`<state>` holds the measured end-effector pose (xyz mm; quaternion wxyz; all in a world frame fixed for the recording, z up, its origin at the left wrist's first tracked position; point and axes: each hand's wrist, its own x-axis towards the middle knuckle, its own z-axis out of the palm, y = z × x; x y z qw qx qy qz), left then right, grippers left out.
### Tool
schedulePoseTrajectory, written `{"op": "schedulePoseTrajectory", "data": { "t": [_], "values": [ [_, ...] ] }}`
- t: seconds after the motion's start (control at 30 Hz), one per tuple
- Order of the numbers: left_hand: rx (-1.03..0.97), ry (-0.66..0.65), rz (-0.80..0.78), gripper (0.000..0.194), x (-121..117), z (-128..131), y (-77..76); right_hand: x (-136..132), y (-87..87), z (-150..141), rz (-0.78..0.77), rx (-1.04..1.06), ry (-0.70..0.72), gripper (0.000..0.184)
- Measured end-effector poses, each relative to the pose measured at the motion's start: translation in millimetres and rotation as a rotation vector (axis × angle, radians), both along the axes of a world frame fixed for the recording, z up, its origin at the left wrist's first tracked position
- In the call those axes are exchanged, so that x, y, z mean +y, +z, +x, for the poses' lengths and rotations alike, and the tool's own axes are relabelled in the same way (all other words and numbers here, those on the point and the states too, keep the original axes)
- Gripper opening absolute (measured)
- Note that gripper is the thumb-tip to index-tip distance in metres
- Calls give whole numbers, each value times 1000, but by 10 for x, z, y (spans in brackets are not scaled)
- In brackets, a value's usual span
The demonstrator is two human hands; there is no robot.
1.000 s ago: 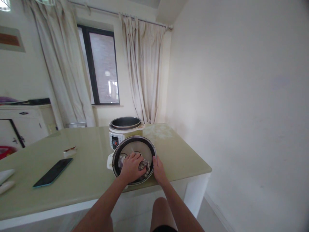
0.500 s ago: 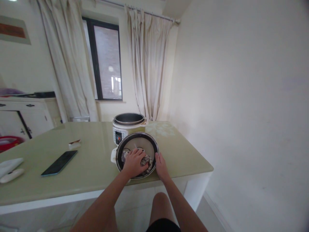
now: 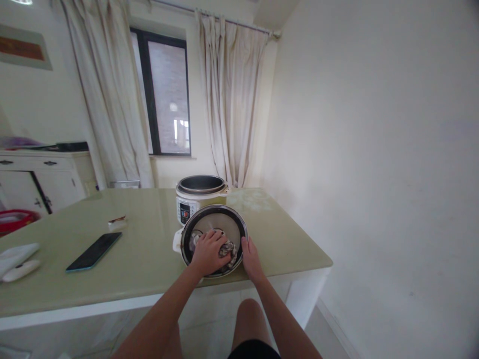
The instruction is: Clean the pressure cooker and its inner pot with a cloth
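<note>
pressing cloth (image 3: 229, 249) to tilted lid (image 3: 224, 222) with left grip (image 3: 210, 253), half-curled directly over it; holding right rim in part-closed right grip (image 3: 252, 257), near front edge of desk (image 3: 149, 254).

Cooker (image 3: 201, 196), obstacle just behind lid (image 3: 225, 225)

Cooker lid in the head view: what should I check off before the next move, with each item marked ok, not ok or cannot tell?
1. Right hand gripping the lid's rim: ok, at its right edge.
2. Left hand over the patterned cloth, against the lid's inner face: ok.
3. Lid resting on the table: cannot tell, lower edge unclear.
4. Cooker upright, behind the lid: ok.
5. Phone apart from the lid: ok.
6. Surface beneath the cloth clean: cannot tell, hidden.
</note>
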<state>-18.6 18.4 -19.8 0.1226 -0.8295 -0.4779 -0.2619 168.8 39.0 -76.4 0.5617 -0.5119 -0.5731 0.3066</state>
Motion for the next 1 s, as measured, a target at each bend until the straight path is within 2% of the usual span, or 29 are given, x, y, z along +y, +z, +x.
{"op": "schedulePoseTrajectory", "data": {
  "t": [0.27,0.8,1.0],
  "values": [
    [10,8,-3,28,-32,7,33,20,-35,5,1,8,10,53],
    [8,7,17,28,-9,-7,-10,17,-28,1,8,14,29,53],
    [53,115,56,31,89,102,56,3,7,2,0,8,36,59]
  ]
}}
